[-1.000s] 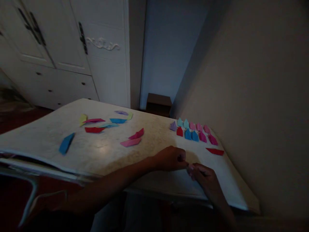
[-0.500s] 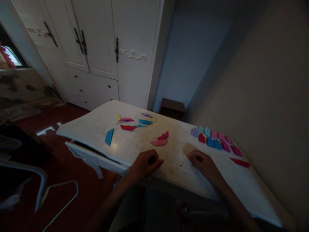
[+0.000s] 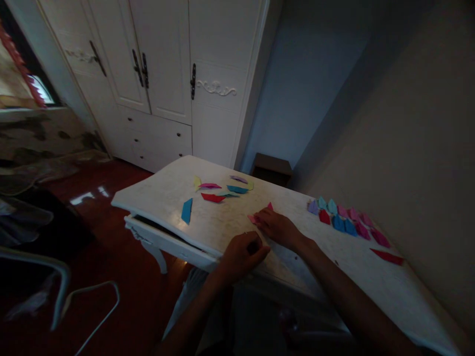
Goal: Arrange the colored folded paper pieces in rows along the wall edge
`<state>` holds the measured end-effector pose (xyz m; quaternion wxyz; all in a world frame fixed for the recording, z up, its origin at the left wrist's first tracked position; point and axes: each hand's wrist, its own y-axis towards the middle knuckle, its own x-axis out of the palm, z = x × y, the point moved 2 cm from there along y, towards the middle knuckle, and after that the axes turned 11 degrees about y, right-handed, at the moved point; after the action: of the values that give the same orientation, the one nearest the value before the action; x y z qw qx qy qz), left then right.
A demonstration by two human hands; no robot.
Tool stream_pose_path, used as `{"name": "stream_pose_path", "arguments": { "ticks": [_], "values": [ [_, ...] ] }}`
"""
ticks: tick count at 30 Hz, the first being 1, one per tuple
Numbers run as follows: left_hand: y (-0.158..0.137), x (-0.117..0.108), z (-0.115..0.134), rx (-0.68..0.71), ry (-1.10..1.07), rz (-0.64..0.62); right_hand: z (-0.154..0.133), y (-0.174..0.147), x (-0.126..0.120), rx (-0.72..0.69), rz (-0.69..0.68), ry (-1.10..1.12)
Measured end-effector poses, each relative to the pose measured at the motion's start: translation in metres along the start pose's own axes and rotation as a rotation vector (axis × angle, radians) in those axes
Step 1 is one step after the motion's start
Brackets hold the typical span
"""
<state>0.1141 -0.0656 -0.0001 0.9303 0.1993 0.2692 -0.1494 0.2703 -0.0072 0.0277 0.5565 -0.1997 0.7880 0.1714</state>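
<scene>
My right hand (image 3: 276, 226) reaches across the white table with bent fingers on a pink folded paper boat (image 3: 252, 219), covering much of it. Just behind those fingers a darker pink paper boat (image 3: 270, 205) peeks out. My left hand (image 3: 243, 254) rests by the table's front edge, fingers curled and no object visible in it. Left of the hands lie a blue paper boat (image 3: 187, 211), a red one (image 3: 213, 198), a magenta one (image 3: 210, 186) and several more. Folded paper pieces in several colours stand in rows on the right, among them a red one (image 3: 324, 216).
The white table (image 3: 156, 198) has a slightly open drawer (image 3: 174, 245) on its front left. A red folded paper (image 3: 387, 256) lies near the wall side. Beyond are a white wardrobe (image 3: 163, 64) and a small brown cabinet (image 3: 272, 165). A metal-framed seat (image 3: 61, 277) stands at left.
My right hand has moved left and forward from bare tabletop onto the pink paper boat. My left hand keeps its curled pose. The view has shifted slightly left.
</scene>
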Motion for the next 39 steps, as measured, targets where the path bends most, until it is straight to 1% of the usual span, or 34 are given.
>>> {"name": "stream_pose_path", "arguments": {
  "ticks": [2,5,7,11,15,18,23,25,29,32,35,39],
  "values": [
    [0.000,0.001,-0.001,0.012,0.025,0.001,0.002,-0.002,0.001,-0.006,0.018,0.017],
    [-0.001,0.002,-0.001,0.028,0.049,-0.007,0.005,-0.006,0.002,0.026,0.064,0.030],
    [-0.001,0.003,-0.001,0.032,0.058,-0.010,0.004,-0.010,0.003,0.024,0.065,0.032],
    [-0.002,0.003,-0.002,0.046,0.066,0.008,-0.005,-0.021,0.001,-0.058,0.046,0.080],
    [-0.002,0.003,-0.002,0.063,0.072,0.006,-0.016,-0.035,-0.002,-0.144,-0.001,0.137],
    [-0.003,0.003,-0.001,0.087,0.064,0.015,-0.017,-0.046,-0.005,-0.152,-0.008,0.110],
    [-0.003,0.002,0.000,0.079,0.092,0.015,-0.004,-0.065,-0.007,-0.118,0.036,0.041],
    [-0.003,0.002,0.001,0.083,0.104,0.015,0.004,-0.073,-0.007,-0.122,0.072,0.094],
    [-0.001,0.003,0.001,0.082,0.125,0.031,0.021,-0.092,-0.009,-0.149,0.152,0.277],
    [-0.001,0.002,0.002,0.087,0.130,0.036,0.031,-0.106,-0.014,-0.133,0.181,0.342],
    [-0.001,0.001,0.002,0.090,0.148,0.048,0.038,-0.121,-0.023,-0.092,0.178,0.380],
    [0.000,0.002,0.003,0.100,0.187,0.057,0.049,-0.140,-0.030,-0.048,0.123,0.405]
  ]
}}
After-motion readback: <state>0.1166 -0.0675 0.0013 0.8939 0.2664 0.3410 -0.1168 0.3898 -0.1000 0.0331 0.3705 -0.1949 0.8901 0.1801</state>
